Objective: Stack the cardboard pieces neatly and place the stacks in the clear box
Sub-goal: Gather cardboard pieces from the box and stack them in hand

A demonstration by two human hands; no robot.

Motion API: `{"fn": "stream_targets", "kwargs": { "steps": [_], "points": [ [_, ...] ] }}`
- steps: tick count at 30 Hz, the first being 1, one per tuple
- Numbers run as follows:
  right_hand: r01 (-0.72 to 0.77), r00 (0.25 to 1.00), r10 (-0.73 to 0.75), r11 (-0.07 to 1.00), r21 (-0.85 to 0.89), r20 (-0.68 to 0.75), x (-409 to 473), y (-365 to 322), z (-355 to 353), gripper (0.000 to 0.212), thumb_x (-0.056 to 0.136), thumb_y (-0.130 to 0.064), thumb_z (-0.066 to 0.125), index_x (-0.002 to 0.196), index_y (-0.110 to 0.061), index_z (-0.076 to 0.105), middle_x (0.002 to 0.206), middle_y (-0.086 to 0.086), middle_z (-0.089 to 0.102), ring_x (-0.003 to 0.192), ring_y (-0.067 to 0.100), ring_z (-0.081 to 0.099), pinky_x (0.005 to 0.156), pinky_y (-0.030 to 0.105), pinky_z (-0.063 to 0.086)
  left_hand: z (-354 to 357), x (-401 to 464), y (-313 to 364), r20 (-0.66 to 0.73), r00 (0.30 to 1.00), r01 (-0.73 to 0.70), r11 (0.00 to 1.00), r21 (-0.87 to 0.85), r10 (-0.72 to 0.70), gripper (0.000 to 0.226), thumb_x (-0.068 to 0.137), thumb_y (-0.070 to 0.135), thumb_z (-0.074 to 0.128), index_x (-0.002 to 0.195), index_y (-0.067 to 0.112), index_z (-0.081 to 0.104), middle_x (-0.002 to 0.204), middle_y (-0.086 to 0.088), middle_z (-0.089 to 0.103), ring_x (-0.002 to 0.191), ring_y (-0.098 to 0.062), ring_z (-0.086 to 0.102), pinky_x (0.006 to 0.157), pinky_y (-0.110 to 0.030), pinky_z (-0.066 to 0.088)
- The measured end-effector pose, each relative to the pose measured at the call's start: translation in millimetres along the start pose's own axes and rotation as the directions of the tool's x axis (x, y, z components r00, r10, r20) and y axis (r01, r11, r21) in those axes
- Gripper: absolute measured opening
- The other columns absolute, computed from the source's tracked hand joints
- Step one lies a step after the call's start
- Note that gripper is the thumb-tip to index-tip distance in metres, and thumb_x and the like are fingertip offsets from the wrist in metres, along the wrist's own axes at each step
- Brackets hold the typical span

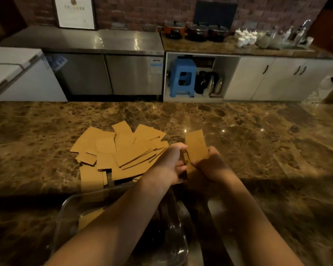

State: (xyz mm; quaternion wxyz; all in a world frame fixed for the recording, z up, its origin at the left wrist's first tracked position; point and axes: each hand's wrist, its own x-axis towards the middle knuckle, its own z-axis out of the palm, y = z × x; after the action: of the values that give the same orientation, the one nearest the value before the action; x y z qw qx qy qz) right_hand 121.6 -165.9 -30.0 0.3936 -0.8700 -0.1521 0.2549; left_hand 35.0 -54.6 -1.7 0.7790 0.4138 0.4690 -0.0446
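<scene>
Cardboard pieces, flat tan rectangles (121, 150), lie in a loose overlapping spread on the brown marbled stone counter (258, 143), to the left of and just beyond both hands. Between the hands stands a small gathered bundle of tan cardboard (196, 146), its long axis upright and leaning slightly away from the person, its top edge free above the fingers. The left hand (171, 166) has its grip closed on the bundle's left edge, and the right hand (213, 166) has its grip closed on the right edge and lower part, so the bundle is pinched from both sides; how many pieces it holds cannot be told. The clear plastic box (69, 212) sits at the near edge of the counter, directly under the left forearm and nearer the person than the pile, with what looks like some tan cardboard already lying inside at its left. The relation that matters is that the loose spread lies on the left hand's side, touching or almost touching its knuckles, while the box lies back toward the body below the bundle. By my reading, the left hand is the nearer one for fetching another piece, and the bundle would have to come back and down, laid flat, to enter the box.
</scene>
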Motion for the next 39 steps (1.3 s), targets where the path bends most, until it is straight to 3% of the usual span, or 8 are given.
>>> {"fn": "stream_targets", "kwargs": {
  "steps": [3, 7, 12, 17, 24, 30, 36, 39],
  "points": [
    [0.08, 0.997, -0.083, 0.964, 0.254, 0.001, -9.9, -35.4, -5.2, 0.053, 0.082, -0.026, 0.075, 0.126, -0.023, 0.045, 0.112, 0.002, 0.063, 0.091, 0.015, 0.061, 0.07, 0.035, 0.051, -27.9, -14.7, 23.7, -0.014, 0.987, -0.16, 0.987, 0.0, 0.16, 0.023, 0.088, 0.043, 0.062, 0.101, 0.025, 0.063, 0.107, -0.008, 0.065, 0.101, -0.026, 0.063, 0.094, -0.045, 0.038],
    [0.118, 0.97, -0.197, 0.894, 0.431, 0.144, -28.2, -89.2, 12.6, 0.052, 0.076, -0.038, 0.075, 0.123, -0.039, 0.052, 0.119, 0.0, 0.064, 0.108, 0.029, 0.062, 0.092, 0.054, 0.054, -68.6, -52.0, 51.9, 0.045, 0.929, -0.361, 0.925, -0.118, 0.368, 0.029, 0.09, 0.047, 0.056, 0.099, 0.026, 0.074, 0.105, -0.005, 0.068, 0.096, -0.024, 0.061, 0.091, -0.042, 0.045],
    [0.263, 0.87, -0.443, 0.789, 0.555, 0.218, -49.8, -149.2, 49.3, 0.049, 0.08, -0.042, 0.072, 0.127, -0.04, 0.056, 0.117, -0.006, 0.069, 0.107, 0.022, 0.065, 0.09, 0.046, 0.056, -116.5, -99.3, 74.6, 0.059, 0.844, -0.53, 0.845, -0.064, 0.534, 0.029, 0.09, 0.056, 0.05, 0.104, 0.046, 0.074, 0.107, -0.004, 0.077, 0.102, -0.031, 0.067, 0.078, -0.046, 0.056],
    [0.215, 0.785, -0.537, 0.704, 0.677, 0.309, -60.0, -180.0, 73.7, 0.035, 0.084, -0.038, 0.071, 0.118, -0.043, 0.063, 0.11, -0.007, 0.075, 0.098, 0.016, 0.072, 0.08, 0.037, 0.061, -168.6, -107.6, 73.8, 0.161, 0.736, -0.617, 0.75, -0.238, 0.657, 0.046, 0.083, 0.036, 0.058, 0.128, 0.045, 0.06, 0.12, -0.004, 0.072, 0.105, -0.038, 0.069, 0.078, -0.053, 0.059],
    [0.224, 0.8, -0.53, 0.7, 0.678, 0.282, -51.2, -200.7, 81.8, 0.033, 0.089, -0.027, 0.071, 0.12, -0.032, 0.063, 0.104, -0.007, 0.077, 0.091, 0.012, 0.074, 0.065, 0.023, 0.059, -190.7, -100.5, 77.2, 0.191, 0.708, -0.603, 0.722, -0.339, 0.68, 0.048, 0.082, 0.034, 0.061, 0.127, 0.019, 0.067, 0.104, -0.015, 0.075, 0.086, -0.03, 0.074, 0.066, -0.042, 0.06],
    [0.206, 0.859, -0.466, 0.692, 0.691, 0.211, -35.4, -198.3, 78.1, 0.032, 0.087, -0.022, 0.073, 0.118, -0.024, 0.065, 0.101, -0.001, 0.079, 0.089, 0.021, 0.076, 0.068, 0.036, 0.061, -190.3, -93.6, 94.0, 0.115, 0.63, -0.69, 0.622, -0.371, 0.768, 0.037, 0.097, 0.041, 0.043, 0.13, 0.052, 0.055, 0.118, 0.005, 0.073, 0.102, -0.022, 0.072, 0.069, -0.041, 0.061],
    [0.395, 0.846, -0.529, 0.702, 0.593, 0.063, -41.6, -195.5, 69.8, 0.017, 0.09, -0.027, 0.07, 0.1, -0.039, 0.063, 0.084, -0.026, 0.072, 0.076, -0.003, 0.07, 0.051, 0.017, 0.055, -177.5, -90.7, 105.3, 0.019, 0.551, -0.802, 0.535, -0.267, 0.834, 0.039, 0.104, 0.041, 0.037, 0.141, 0.054, 0.041, 0.125, 0.008, 0.061, 0.103, -0.011, 0.07, 0.068, -0.031, 0.06],
    [0.537, 0.782, -0.623, 0.68, 0.499, 0.008, -50.9, -198.1, 73.1, 0.014, 0.093, -0.031, 0.066, 0.092, -0.046, 0.068, 0.085, -0.019, 0.072, 0.075, 0.007, 0.071, 0.054, 0.025, 0.06, -165.0, -85.6, 108.5, -0.021, 0.542, -0.814, 0.519, -0.259, 0.84, 0.038, 0.103, 0.042, 0.038, 0.14, 0.05, 0.042, 0.119, 0.01, 0.058, 0.091, -0.009, 0.073, 0.065, -0.028, 0.06]
  ]
}}
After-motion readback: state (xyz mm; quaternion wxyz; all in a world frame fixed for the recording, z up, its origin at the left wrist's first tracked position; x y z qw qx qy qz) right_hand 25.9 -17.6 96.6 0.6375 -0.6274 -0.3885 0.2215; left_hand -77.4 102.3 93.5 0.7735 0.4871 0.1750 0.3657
